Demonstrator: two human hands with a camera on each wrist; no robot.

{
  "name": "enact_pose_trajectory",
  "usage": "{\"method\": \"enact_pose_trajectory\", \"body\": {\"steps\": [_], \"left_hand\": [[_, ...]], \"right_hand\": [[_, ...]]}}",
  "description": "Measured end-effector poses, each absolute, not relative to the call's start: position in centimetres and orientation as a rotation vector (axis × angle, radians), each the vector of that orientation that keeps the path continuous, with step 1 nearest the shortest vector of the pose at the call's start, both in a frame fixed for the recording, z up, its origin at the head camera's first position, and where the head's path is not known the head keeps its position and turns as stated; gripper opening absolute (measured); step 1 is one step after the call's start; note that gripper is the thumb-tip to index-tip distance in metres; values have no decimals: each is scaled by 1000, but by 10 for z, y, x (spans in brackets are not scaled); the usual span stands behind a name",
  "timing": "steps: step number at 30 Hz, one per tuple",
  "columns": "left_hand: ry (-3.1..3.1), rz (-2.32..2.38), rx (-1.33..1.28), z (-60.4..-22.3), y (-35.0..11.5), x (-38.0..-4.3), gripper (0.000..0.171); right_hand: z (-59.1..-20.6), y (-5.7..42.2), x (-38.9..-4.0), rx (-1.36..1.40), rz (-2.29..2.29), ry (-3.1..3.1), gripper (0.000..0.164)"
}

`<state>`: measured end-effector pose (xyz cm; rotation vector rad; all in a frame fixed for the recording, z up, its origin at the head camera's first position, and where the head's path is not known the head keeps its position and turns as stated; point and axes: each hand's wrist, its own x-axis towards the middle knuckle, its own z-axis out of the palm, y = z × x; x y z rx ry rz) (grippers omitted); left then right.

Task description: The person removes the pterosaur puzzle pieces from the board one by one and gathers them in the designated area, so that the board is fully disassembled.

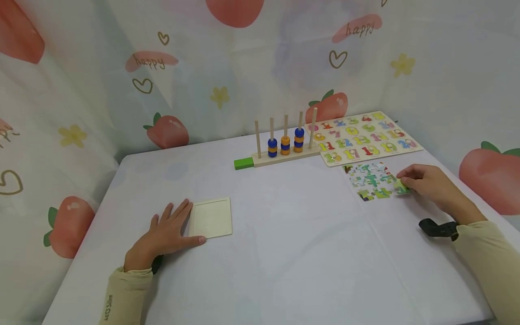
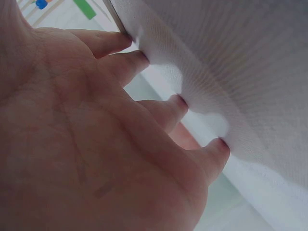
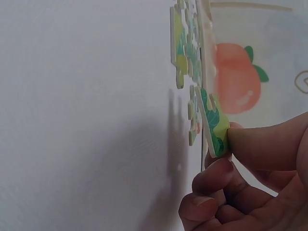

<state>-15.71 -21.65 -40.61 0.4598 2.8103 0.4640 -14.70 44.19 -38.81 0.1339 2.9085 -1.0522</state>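
Observation:
My right hand [image 1: 431, 186] pinches a green jigsaw puzzle piece [image 3: 214, 124] between thumb and fingers, tilted up off the table in the right wrist view. Just left of it lie the other puzzle pieces [image 1: 370, 177], spread close together on the white cloth. My left hand [image 1: 167, 231] rests with spread, straight fingers at the left side of a square wooden puzzle tray [image 1: 212, 218]; its thumb lies along the tray's near edge. In the left wrist view the fingertips [image 2: 179, 102] press on the cloth.
At the back stands a wooden bead rack [image 1: 286, 157] with blue and orange beads on pegs and a green block [image 1: 243, 163] at its left end. A number puzzle board [image 1: 365, 137] lies at the back right, behind the pieces. A printed curtain [image 1: 260, 67] surrounds the table.

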Motion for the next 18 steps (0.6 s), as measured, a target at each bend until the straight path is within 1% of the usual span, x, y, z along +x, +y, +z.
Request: {"method": "enact_pose_trajectory", "body": {"steps": [18], "left_hand": [[2809, 476, 452, -406, -215, -151, 119]], "right_hand": [[-396, 447, -153, 115, -922, 2953, 27]]}}
